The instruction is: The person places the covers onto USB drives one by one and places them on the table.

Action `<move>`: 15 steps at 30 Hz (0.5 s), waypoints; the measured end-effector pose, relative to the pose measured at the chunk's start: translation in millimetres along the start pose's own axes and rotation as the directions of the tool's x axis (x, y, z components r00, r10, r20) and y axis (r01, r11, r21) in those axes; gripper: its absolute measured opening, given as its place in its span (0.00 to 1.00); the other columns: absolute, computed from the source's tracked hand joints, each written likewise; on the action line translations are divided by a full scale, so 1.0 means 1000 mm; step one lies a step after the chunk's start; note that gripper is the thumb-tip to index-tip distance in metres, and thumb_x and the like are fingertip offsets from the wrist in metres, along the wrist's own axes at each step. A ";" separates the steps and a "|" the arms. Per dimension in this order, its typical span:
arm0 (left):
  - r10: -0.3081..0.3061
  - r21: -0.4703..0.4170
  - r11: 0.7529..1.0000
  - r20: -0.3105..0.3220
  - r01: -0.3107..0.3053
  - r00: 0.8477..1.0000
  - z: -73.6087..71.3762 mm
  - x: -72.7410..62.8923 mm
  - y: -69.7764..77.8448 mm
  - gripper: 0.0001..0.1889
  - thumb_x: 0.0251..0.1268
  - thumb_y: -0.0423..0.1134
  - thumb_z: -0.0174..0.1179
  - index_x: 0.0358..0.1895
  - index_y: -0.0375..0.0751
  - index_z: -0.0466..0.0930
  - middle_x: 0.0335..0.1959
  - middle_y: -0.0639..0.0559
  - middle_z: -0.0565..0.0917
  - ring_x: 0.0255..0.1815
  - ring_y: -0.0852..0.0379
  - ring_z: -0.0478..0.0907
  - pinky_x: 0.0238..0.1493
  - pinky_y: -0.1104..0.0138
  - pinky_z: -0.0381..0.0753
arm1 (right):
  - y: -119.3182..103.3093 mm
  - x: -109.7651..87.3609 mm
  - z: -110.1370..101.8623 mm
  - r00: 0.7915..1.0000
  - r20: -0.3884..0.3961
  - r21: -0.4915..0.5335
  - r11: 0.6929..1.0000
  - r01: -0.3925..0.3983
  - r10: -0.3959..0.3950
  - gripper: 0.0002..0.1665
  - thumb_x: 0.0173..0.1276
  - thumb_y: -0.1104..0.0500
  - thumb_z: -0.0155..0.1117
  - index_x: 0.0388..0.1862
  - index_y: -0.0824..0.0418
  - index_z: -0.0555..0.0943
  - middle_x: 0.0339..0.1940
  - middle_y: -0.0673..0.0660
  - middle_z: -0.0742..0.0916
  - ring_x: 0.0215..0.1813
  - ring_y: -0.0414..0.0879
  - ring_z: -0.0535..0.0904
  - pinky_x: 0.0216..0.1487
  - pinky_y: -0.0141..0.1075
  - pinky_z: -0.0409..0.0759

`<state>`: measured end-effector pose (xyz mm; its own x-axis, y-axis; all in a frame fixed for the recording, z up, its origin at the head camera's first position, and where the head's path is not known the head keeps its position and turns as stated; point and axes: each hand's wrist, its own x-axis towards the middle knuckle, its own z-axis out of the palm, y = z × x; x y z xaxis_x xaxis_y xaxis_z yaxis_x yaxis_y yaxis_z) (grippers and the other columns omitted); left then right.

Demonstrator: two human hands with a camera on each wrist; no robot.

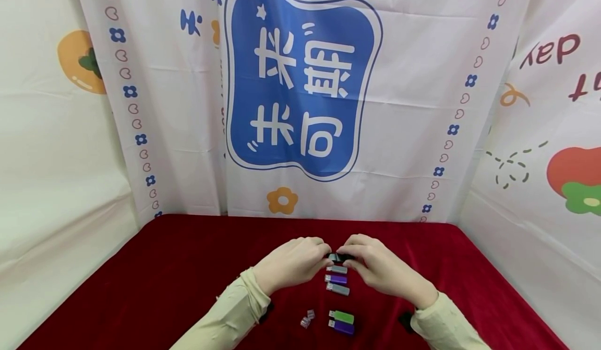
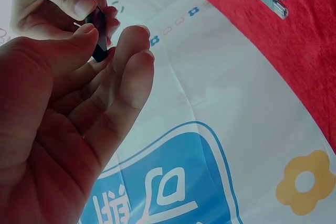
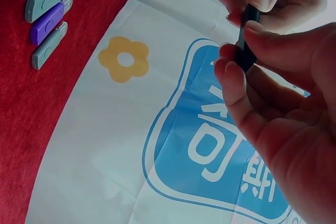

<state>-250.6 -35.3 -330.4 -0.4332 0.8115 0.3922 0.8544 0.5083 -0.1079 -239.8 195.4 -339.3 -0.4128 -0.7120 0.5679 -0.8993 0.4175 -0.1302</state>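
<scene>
Both hands hold a black USB stick [image 1: 339,257] above the far part of the red table. My left hand [image 1: 298,260] pinches its left end between thumb and fingers, and my right hand [image 1: 375,267] pinches the right end. In the right wrist view the dark body of the black USB stick [image 3: 247,45] stands steeply tilted between the fingertips. Fingers cover much of it, so whether it wears a cap cannot be told. Just nearer than the hands lie a grey USB stick [image 1: 338,269], a purple one [image 1: 337,279] and another grey one [image 1: 340,289], in a column.
Closer to me lie a green USB stick [image 1: 343,316] and a purple USB stick [image 1: 341,327] with bare metal plugs. Small clear caps [image 1: 305,321] sit left of them. Printed white cloth [image 1: 413,146] encloses the red table [image 1: 155,277] at back and sides.
</scene>
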 end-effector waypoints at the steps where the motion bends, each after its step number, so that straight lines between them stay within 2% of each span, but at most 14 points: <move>1: -0.001 0.002 1.000 0.000 0.001 1.000 0.000 0.000 0.000 0.06 0.70 0.39 0.62 0.35 0.42 0.82 0.26 0.56 0.75 0.22 0.67 0.68 0.23 0.79 0.67 | 0.000 0.000 0.000 1.000 -0.001 -0.005 1.000 0.003 -0.003 0.15 0.60 0.74 0.68 0.46 0.65 0.85 0.40 0.50 0.82 0.42 0.41 0.77 0.44 0.31 0.79; 5: -0.005 0.007 1.000 0.002 0.005 1.000 0.000 0.000 0.000 0.06 0.70 0.39 0.62 0.35 0.42 0.82 0.27 0.57 0.75 0.22 0.68 0.68 0.23 0.79 0.67 | 0.000 0.000 -0.001 1.000 0.003 -0.010 1.000 -0.005 0.005 0.14 0.61 0.73 0.69 0.46 0.65 0.85 0.40 0.50 0.82 0.42 0.41 0.78 0.44 0.31 0.79; 15: -0.042 -0.032 0.999 0.048 0.043 0.998 0.001 0.000 0.000 0.05 0.68 0.41 0.64 0.36 0.45 0.84 0.27 0.59 0.78 0.23 0.69 0.69 0.24 0.79 0.69 | -0.002 -0.001 -0.002 0.987 0.107 0.066 0.989 -0.131 0.123 0.14 0.62 0.71 0.70 0.47 0.63 0.85 0.41 0.48 0.83 0.42 0.40 0.79 0.44 0.34 0.80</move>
<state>-250.5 -34.6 -331.1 -0.4816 0.8026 0.3519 0.8438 0.5332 -0.0613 -237.0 196.6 -337.6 -0.5334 -0.7116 0.4573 -0.8452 0.4688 -0.2564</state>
